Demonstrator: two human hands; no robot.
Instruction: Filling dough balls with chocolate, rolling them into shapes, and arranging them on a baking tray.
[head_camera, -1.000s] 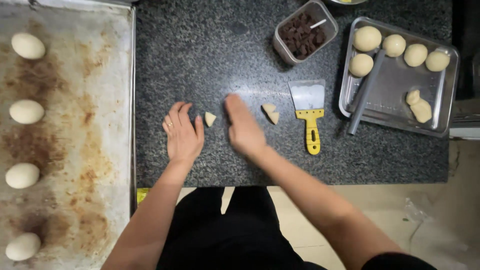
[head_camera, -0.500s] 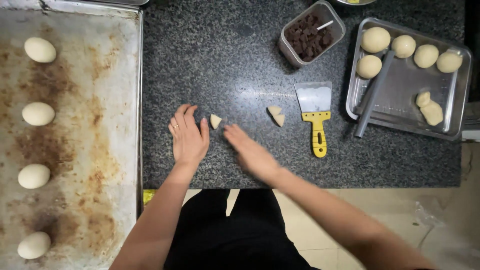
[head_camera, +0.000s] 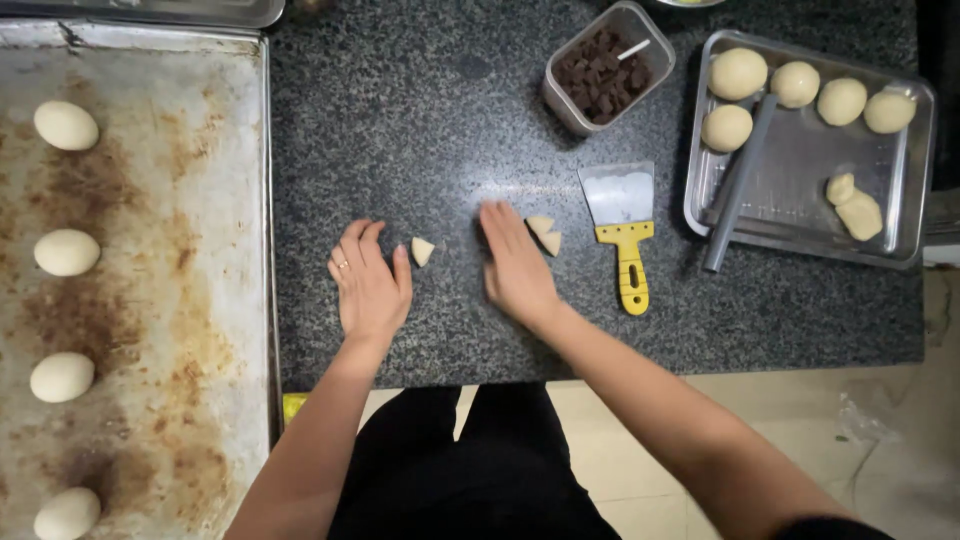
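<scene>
My left hand (head_camera: 368, 283) lies flat, palm down, on the dark speckled counter (head_camera: 420, 130), fingers together, a ring on one finger. A small wedge of pale dough (head_camera: 422, 250) sits just right of its fingertips. My right hand (head_camera: 516, 265) also presses palm down on the counter; I cannot tell whether anything is under it. Two small dough wedges (head_camera: 545, 235) rest against its right side. Neither hand grips anything.
A rusty baking sheet (head_camera: 170, 300) at left carries several dough balls (head_camera: 66, 252). A yellow-handled scraper (head_camera: 625, 230) lies right of my right hand. A clear tub of dark brown cubes (head_camera: 605, 70) stands behind. A metal tray (head_camera: 800, 160) holds dough balls and a grey rod (head_camera: 735, 185).
My right hand slid back from the counter's near edge to a spot beside the two dough wedges. My left hand stayed put, flat beside the single wedge.
</scene>
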